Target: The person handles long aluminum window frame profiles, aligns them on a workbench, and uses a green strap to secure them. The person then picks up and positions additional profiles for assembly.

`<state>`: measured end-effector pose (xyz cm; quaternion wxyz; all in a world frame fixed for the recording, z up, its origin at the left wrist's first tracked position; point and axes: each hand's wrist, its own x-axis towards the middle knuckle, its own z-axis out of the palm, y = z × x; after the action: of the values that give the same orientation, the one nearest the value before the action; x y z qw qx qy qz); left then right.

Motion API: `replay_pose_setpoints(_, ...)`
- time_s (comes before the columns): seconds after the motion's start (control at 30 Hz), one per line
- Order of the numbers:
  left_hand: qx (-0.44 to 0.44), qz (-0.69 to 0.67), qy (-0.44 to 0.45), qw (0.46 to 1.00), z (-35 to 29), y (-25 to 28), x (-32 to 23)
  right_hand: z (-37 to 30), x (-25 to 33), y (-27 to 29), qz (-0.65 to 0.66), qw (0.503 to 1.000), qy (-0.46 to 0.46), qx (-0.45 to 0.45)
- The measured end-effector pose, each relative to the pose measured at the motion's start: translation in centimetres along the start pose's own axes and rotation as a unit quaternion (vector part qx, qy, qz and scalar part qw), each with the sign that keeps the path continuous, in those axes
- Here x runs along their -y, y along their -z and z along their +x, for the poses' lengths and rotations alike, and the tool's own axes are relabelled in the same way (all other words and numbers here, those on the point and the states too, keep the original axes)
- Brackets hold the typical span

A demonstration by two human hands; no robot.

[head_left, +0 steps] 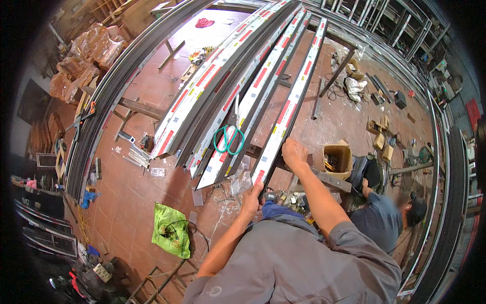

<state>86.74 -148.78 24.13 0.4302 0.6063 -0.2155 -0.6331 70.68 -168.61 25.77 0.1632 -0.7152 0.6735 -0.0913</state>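
Item: one long, slim profile, white-faced with red and yellow marks, running forward from your left grip and passing just left of your right grip.

Left grip: closed round the profile's near end. Right grip: fingers curled at the profile's right edge; you cannot tell from here whether they pinch it, its covering or nothing.

Handling, by judgement: the step is steadying and working the edge. Keep your left grip firm so the end does not twist; work your right grip close along the edge, low and even. The length likely sways at its far end, so keep it flat and clear of its neighbours.

Beneath: a metal support beam, crossing under the profile and reaching out to the right of your right grip.

Left of the grips: similar profiles, side by side; teal-handled scissors lying on them.

Right of the right grip: an open cardboard box; nearer you, a co-worker, low down.

Left of the left grip: a bright green bag on the reddish tiled floor.

Far beyond the right grip: metal frames, stacked.
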Motion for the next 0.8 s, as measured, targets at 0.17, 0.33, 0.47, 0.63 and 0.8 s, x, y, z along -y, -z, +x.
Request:
replay_pose_setpoints(0.17,0.018,-0.074,0.006,0.997,-0.2,0.9,2.0,-0.6,-0.1,0.5,0.070,0.997,0.002,0.008)
replay_pose_setpoints(0.33,-0.005,-0.092,-0.039,0.995,-2.4,2.8,6.4,-0.6,-2.9,-2.1,0.213,0.977,-0.012,0.017)
replay_pose_setpoints(0.47,-0.080,-0.012,-0.011,0.997,-4.1,2.1,4.3,-0.1,-3.4,-3.0,0.208,0.978,-0.012,0.011)
replay_pose_setpoints(0.63,-0.058,-0.040,-0.005,0.998,-4.8,2.1,2.9,-0.1,-2.3,-2.2,0.204,0.978,-0.027,0.025)
replay_pose_setpoints(0.8,-0.010,-0.076,0.012,0.997,-4.0,3.0,3.7,0.0,-2.6,-2.3,0.220,0.975,-0.019,0.027)
